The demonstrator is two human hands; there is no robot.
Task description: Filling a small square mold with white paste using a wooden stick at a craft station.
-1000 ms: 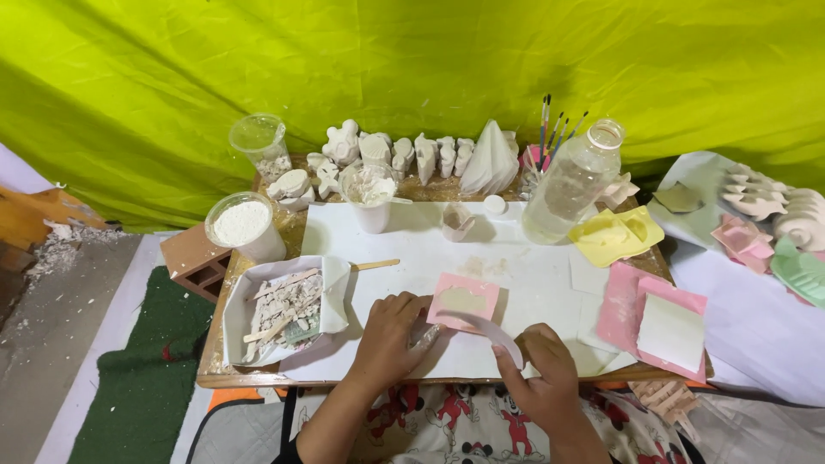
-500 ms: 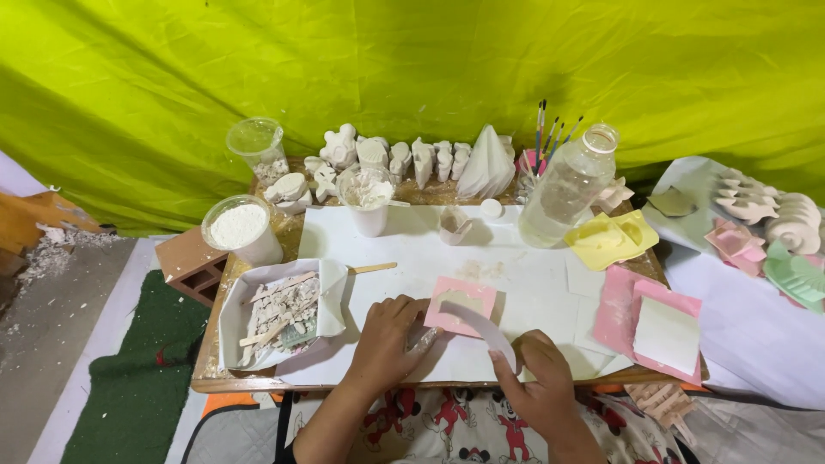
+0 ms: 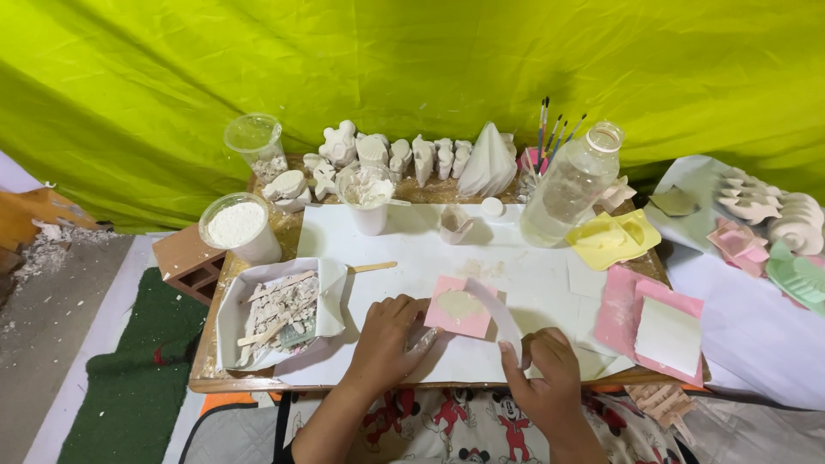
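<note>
In the head view, low and centre in the frame, the left hand (image 3: 384, 341) is pressing flat, fingers spread, on the left edge of a pink square mould (image 3: 460, 308) lying on the white sheet (image 3: 524, 266); the right hand (image 3: 550, 369) is pinching the near end of a thin white strip (image 3: 501, 311) arching up from the mould; the mould is looking soft and light, its pale filling likely brittle, so holding it by the rim seems safest; the strip is bending easily.

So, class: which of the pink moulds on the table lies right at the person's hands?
The small pink mould between the left hand and right hand; the other pink moulds lie farther right.
</note>
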